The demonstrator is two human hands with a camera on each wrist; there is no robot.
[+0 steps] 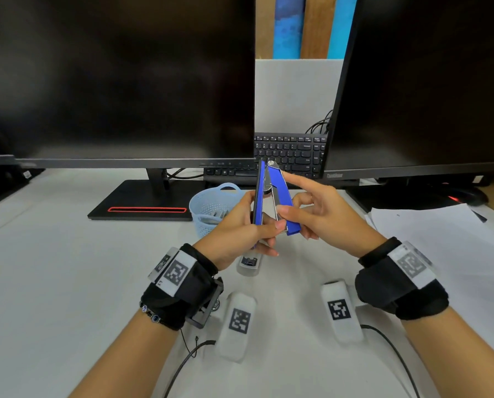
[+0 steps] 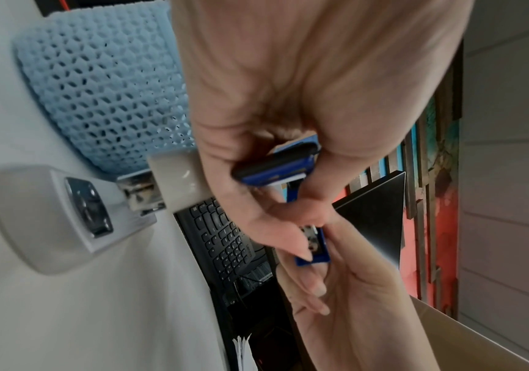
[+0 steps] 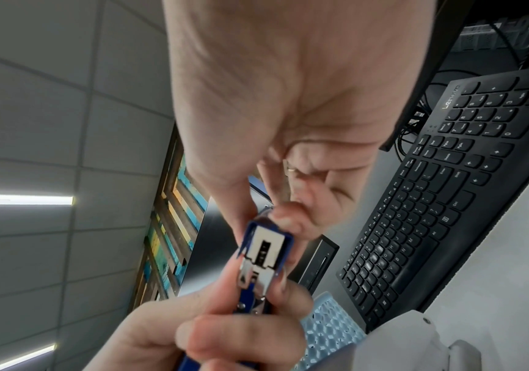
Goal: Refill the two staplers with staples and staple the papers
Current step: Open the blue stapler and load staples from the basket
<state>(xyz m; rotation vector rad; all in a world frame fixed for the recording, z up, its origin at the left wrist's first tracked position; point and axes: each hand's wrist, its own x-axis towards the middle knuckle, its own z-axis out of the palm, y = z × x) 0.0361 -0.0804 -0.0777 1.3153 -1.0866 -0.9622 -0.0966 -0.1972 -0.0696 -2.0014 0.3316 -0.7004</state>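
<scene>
A blue stapler (image 1: 280, 196) is held upright above the desk, swung open in a narrow V with its hinge at the top. My left hand (image 1: 257, 234) grips the left blue arm near its lower end. My right hand (image 1: 303, 214) pinches the right arm, which carries the metal staple channel (image 3: 263, 251), with the index finger stretched along it. A white stapler (image 1: 248, 262) lies on the desk under my hands, seen also in the left wrist view (image 2: 76, 213). White papers (image 1: 429, 234) lie at the right.
A light blue mesh basket (image 1: 211, 205) stands just behind my left hand. Two dark monitors (image 1: 119, 81) fill the back, with a black keyboard (image 1: 289, 153) between them. Cables trail from my wrists across the white desk (image 1: 68, 282).
</scene>
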